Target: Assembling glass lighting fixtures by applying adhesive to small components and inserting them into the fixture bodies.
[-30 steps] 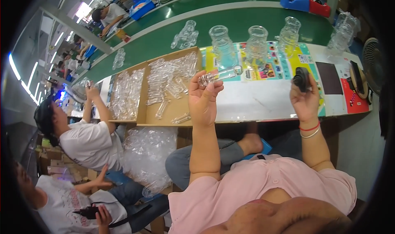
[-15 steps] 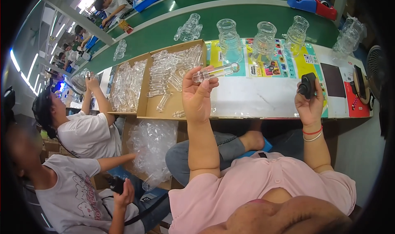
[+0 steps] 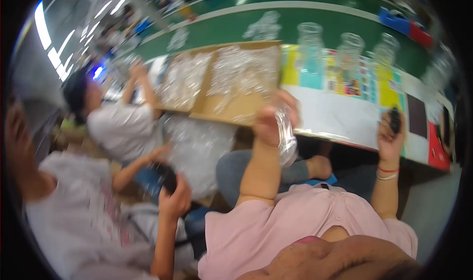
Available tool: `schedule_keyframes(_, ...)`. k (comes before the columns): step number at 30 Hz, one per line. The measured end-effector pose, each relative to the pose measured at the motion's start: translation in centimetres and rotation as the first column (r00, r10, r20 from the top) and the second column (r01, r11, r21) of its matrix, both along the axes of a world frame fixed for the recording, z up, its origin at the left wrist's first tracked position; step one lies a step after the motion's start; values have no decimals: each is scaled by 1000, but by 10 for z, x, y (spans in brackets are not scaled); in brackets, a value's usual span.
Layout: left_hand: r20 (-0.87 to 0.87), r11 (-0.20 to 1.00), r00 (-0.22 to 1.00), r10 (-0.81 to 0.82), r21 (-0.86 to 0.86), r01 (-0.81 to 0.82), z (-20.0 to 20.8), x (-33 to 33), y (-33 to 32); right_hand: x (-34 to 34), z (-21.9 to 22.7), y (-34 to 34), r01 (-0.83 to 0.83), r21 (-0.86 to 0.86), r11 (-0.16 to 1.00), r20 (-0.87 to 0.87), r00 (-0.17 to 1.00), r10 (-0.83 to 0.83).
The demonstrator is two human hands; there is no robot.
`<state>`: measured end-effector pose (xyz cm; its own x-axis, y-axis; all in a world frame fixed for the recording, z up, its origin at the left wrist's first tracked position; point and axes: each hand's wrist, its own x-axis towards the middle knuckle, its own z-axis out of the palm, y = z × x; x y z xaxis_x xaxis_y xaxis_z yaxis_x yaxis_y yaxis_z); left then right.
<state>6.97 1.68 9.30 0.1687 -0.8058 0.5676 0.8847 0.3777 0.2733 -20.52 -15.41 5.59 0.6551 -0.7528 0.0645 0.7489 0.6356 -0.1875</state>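
My left hand (image 3: pixel 273 120) is closed around a clear glass tube piece (image 3: pixel 287 139). The glass hangs tilted downward from the fingers, over the table's front edge and above my bent leg, and is smeared by motion. At the right, my right hand (image 3: pixel 391 138) grips a small black handheld device (image 3: pixel 395 120), held upright just above the front edge of the table; its exact kind is not clear. To the left of my left hand lies a cardboard tray (image 3: pixel 249 113) filled with similar clear glass pieces (image 3: pixel 241 73).
Several larger clear glass vessels (image 3: pixel 350 48) stand along the back of the printed board (image 3: pixel 330 115). A blue and red tape dispenser (image 3: pixel 406 27) sits at the far right. Co-workers sit at the left, beside a box of clear plastic bags (image 3: pixel 199 152); one hand (image 3: pixel 175 196) holds a black device.
My left hand has turned the glass piece from nearly level to pointing down and drawn it nearer. My right hand sits slightly lower with the black device. The view has shifted and blurred.
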Motion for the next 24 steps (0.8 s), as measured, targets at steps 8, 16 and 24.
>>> schedule_keyframes(8,642,725,603,-473,672,-148,4,-48,36,13,-53,-57,-102,166,981,193,979,69)
schedule_keyframes(16,835,877,-357,-418,269,-397,-9,-95,54,25,-48,-44,-186,70,980,193,966,170)
schedule_keyframes(24,854,883,-332,-401,265,-388,-15,-98,53,17,-50,-43,-190,116,975,140,975,173)
